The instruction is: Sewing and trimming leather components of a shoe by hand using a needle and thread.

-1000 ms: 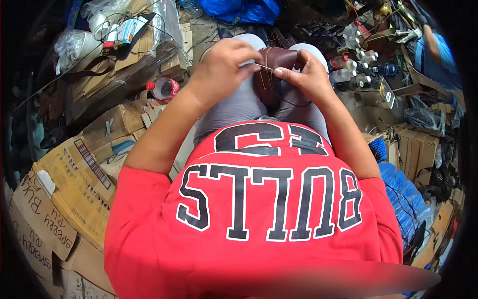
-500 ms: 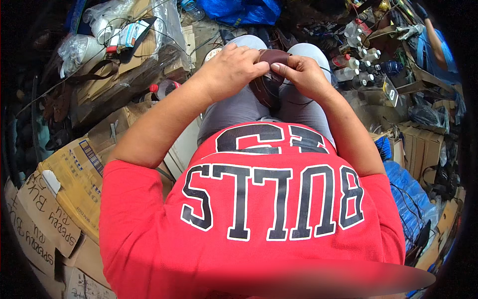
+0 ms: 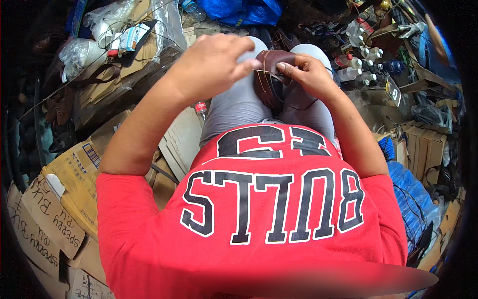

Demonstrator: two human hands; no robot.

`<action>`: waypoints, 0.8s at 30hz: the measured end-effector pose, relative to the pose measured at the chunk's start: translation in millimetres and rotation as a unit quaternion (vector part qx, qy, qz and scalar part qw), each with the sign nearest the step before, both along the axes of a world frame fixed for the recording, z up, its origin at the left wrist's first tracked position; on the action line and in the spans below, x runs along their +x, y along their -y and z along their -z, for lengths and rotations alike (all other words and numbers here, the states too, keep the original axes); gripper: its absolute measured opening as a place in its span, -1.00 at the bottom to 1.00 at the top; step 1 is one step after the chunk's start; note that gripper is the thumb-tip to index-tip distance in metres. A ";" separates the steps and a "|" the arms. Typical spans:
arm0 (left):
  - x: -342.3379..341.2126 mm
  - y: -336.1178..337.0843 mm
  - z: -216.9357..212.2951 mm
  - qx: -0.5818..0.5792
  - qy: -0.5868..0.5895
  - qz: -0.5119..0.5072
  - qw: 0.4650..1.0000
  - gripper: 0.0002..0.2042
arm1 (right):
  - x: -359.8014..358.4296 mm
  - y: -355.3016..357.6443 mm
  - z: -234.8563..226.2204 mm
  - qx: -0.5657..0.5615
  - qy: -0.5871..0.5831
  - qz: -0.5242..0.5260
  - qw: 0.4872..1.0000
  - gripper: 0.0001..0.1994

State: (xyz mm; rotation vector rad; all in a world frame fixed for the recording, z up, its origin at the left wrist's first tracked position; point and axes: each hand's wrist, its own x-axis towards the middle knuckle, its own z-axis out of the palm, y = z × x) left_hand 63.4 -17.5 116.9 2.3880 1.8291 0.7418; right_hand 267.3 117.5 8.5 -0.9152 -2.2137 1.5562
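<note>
Over your thighs (image 3: pixel 231 107), your right hand (image 3: pixel 310 74) pinches the brown leather (image 3: pixel 275 59), likely steadying it; I can't tell your left hand's grip (image 3: pixel 211 62).

Left hand (image 3: pixel 215 62): thumb (image 3: pixel 250 66) parted from fingers (image 3: pixel 244 47) | right hand (image 3: pixel 311 75): pinching | forearms (image 3: pixel 162 102): converging

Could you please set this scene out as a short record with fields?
Left hand: raised just left of the brown leather piece; whether it pinches anything is unclear
Right hand: gripping the piece's right side
Piece position: over the lap, grey trousers beneath
Left surroundings: yellow-brown carton
Right surroundings: small bottles, blue plastic sheet
</note>
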 end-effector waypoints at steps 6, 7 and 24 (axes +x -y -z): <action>29.4 -4.6 10.4 -0.212 -0.228 0.019 0.950 -0.90 | -11.5 12.9 -43.2 0.181 0.169 -0.030 0.968 -0.57; 32.4 -6.5 11.6 -0.211 -0.229 0.022 0.950 -0.90 | -11.3 14.2 -42.8 0.180 0.169 -0.028 0.969 -0.57; -63.8 31.1 -23.9 -0.145 0.059 -0.087 0.984 -0.94 | 6.8 -17.8 -21.9 0.201 0.203 -0.014 0.958 -0.52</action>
